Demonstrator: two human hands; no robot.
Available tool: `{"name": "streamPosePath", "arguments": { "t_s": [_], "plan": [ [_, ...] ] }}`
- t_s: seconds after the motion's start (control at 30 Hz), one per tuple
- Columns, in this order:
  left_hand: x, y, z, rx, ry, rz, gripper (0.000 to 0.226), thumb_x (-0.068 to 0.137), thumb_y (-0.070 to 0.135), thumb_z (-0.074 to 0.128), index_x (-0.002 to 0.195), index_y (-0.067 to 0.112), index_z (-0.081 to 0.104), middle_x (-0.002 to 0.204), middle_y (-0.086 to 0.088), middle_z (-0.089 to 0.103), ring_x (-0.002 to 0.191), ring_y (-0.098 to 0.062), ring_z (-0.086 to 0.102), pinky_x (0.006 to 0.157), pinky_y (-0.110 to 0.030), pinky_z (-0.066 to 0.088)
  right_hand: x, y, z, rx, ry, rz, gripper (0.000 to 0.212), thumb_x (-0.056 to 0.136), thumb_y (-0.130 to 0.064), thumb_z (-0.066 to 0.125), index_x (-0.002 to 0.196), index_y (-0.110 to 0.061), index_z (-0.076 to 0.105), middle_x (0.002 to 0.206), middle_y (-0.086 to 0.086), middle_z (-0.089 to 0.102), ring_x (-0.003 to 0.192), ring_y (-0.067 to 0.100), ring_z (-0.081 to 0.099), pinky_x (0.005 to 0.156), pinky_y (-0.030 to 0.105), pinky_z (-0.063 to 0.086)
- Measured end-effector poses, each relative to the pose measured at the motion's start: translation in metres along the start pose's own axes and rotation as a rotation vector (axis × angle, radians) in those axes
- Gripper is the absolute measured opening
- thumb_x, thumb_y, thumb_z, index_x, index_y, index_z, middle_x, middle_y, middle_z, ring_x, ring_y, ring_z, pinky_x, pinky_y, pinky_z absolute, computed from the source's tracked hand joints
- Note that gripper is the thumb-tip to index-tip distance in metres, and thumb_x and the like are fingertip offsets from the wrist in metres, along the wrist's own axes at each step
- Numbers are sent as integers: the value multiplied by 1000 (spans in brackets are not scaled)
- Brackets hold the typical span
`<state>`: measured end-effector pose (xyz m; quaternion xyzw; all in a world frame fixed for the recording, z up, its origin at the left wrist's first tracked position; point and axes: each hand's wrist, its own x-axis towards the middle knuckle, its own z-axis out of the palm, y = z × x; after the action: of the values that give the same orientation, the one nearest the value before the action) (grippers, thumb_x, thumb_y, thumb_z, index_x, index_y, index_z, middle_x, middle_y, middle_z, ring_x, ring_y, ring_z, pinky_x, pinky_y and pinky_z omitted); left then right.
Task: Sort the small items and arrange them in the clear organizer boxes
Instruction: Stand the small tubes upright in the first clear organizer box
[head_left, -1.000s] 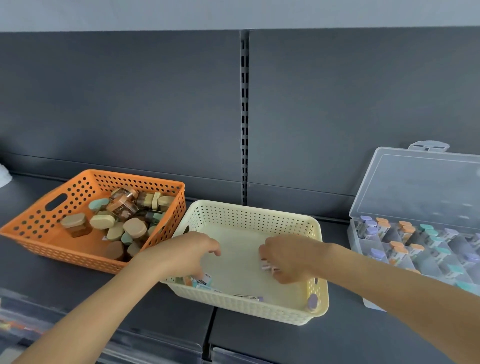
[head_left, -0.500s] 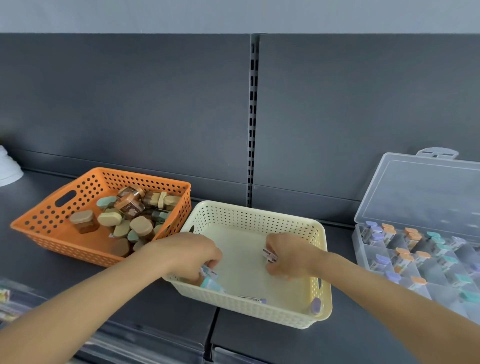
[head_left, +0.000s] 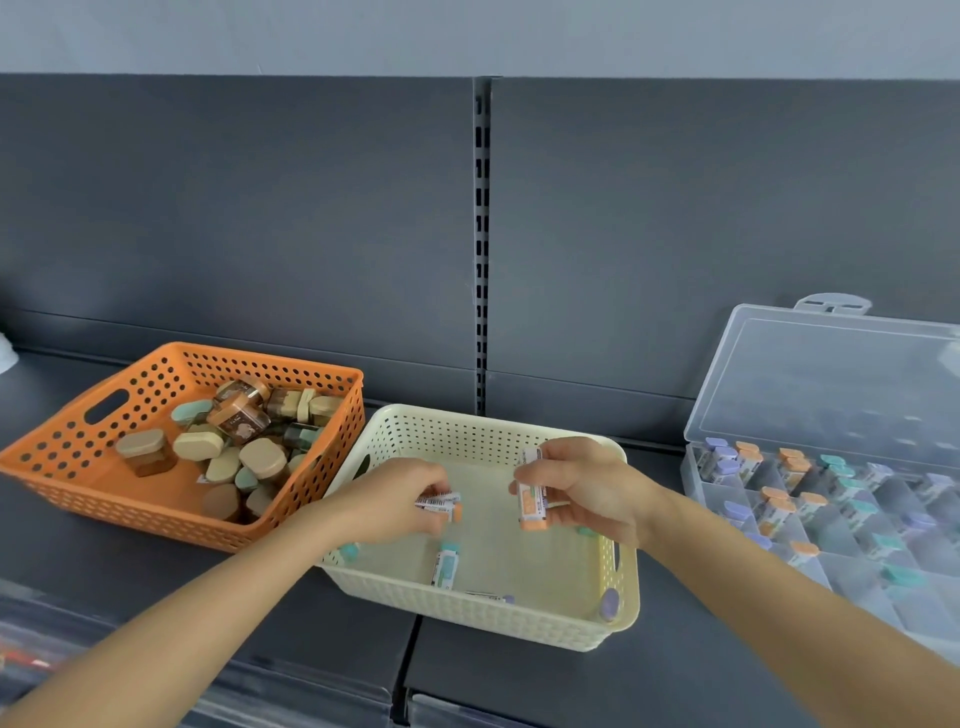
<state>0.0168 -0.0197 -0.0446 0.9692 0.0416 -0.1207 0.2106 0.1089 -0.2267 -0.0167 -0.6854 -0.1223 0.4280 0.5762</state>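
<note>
Small labelled tubes are the things being sorted — a few lie loose in the cream basket (head_left: 483, 436) at the middle of the dark shelf (head_left: 519, 675), and many more already stand in the clear organizer box (head_left: 831, 519) to the right. The left hand (head_left: 395, 501) hovers over the basket's left half with its fingers (head_left: 434, 519) closed around an orange-capped tube (head_left: 441, 504), barcode label facing up. The right hand (head_left: 587, 491) is held above the basket's right half; its fingers (head_left: 519, 475) grip an orange-labelled tube (head_left: 532, 501) that stands nearly upright, and a second white piece shows above the thumb, too small to tell what it is. On the basket floor a teal-capped tube (head_left: 445, 566) lies between the two hands, nearer the front wall. Another teal cap peeks out under the left wrist, and a purple-capped tube (head_left: 609, 604) rests in the front right corner.

The organizer box has its lid (head_left: 831, 384) propped open against the grey back panel (head_left: 260, 218). Its divided compartments hold tubes with purple, orange and teal caps, grouped in rows; the nearer compartments look bare, though the blur makes it hard to tell.

To the left, just beside the cream basket, an orange basket (head_left: 78, 457) holds a heap of small jars (head_left: 244, 441) with beige, brown and teal lids — some upright, some tipped.
</note>
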Motion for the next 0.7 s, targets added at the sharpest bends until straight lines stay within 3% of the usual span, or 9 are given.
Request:
{"name": "streamPosePath", "arguments": {
  "t_s": [0.1,0.2,0.37,0.47,0.6,0.7],
  "plan": [
    [1,16,-3,-183,126,0,16,84,23,69,90,23,54,87,11,59,77,-9,54,67,-24,40,-8,-2,-6,192,-45,-6,32,87,-8,64,115,6,59,92,13,67,78,19,63,62,28,56],
    [1,40,-4,-391,218,26,17,83,19,70,87,21,54,85,10,61,76,-9,57,69,-27,49,-17,-6,-14,358,-48,-56,27,87,-10,64,110,2,62,90,12,66,72,18,63,60,26,56],
    [7,89,-3,-789,270,53,20,86,10,66,104,11,58,96,-1,64,83,-11,63,72,-29,59,-38,-7,-32,661,84,-125,14,84,-11,65,91,-1,59,73,11,46,63,17,52,51,24,53],
    [13,119,-2,-943,294,79,20,89,7,62,106,16,61,97,-7,64,82,-12,65,70,-27,57,-57,-5,-52,874,174,-143,13,87,-10,62,79,-2,57,70,12,52,54,15,60,50,22,55],
    [22,160,1,-1055,260,120,18,88,6,62,105,13,64,89,-4,62,79,-12,64,74,-29,57,-84,4,-86,1110,318,-159,29,90,-9,59,62,-2,57,59,11,62,50,14,59,49,19,54],
    [29,191,9,-1113,262,100,15,89,7,63,102,14,63,93,-3,64,86,-18,68,76,-30,58,-103,19,-109,1147,373,-185,20,89,-10,61,71,-2,60,81,16,69,59,17,67,54,21,57]
  ]
}}
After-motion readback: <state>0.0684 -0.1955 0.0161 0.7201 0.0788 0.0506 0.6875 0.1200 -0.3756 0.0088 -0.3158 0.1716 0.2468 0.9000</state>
